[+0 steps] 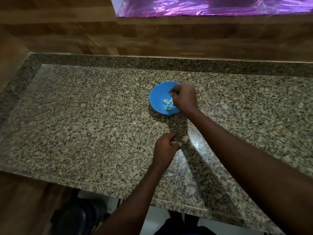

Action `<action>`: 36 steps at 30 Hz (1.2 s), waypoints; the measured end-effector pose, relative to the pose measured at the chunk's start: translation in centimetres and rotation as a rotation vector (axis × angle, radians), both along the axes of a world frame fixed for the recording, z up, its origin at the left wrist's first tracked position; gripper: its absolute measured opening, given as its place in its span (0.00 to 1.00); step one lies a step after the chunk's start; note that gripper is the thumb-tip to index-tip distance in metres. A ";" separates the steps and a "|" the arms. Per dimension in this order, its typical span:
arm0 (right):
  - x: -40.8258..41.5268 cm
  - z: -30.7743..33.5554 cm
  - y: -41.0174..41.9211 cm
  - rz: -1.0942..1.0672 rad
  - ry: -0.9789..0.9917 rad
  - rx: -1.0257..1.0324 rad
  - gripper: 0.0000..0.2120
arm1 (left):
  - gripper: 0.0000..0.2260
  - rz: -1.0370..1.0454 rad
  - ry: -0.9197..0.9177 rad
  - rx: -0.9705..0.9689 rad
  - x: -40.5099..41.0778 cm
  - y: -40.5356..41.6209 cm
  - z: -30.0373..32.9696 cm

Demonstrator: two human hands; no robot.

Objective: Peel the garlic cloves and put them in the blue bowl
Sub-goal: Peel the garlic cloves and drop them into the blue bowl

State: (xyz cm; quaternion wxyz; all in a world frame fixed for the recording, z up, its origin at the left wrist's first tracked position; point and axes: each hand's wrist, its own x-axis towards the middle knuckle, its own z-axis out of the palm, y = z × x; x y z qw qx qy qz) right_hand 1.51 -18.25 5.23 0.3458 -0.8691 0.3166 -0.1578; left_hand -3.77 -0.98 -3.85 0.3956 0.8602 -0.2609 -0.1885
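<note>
The blue bowl (pixel 158 97) stands on the granite counter past the middle, with several pale peeled garlic cloves (pixel 167 104) lying in it. My right hand (pixel 184 99) hovers over the bowl's right rim with its fingers curled downward. One clove shows at the edge of that hand, and I cannot tell whether it is held. Nearer to me, my left hand (pixel 165 145) is curled and pinches a pale unpeeled piece of garlic (pixel 184 139) at its fingertips, just above the counter.
The speckled granite counter (pixel 84 116) runs left to right, with a raised granite lip at the back and left. Wood-patterned wall (pixel 152 36) rises behind it. A purple foil-covered surface (pixel 211 5) hangs at the top. The counter's front edge is close to my body.
</note>
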 end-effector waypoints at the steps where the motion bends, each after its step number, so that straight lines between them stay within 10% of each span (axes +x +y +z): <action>1: -0.8 0.0 0.0 -0.016 -0.022 -0.005 0.06 | 0.17 -0.018 -0.004 0.004 -0.2 -0.4 0.0; 6: -8.9 -1.6 0.5 -0.208 -0.051 0.124 0.09 | 0.10 -0.026 -0.037 0.003 -0.6 -1.8 -0.2; 15: -18.6 -3.9 3.6 -0.274 -0.028 1.018 0.08 | 0.13 -0.001 0.576 -0.317 -2.2 -0.9 3.1; 36: -19.2 -3.4 5.0 -0.553 -0.117 1.075 0.06 | 0.09 -0.115 0.268 -0.269 -4.9 -1.0 5.4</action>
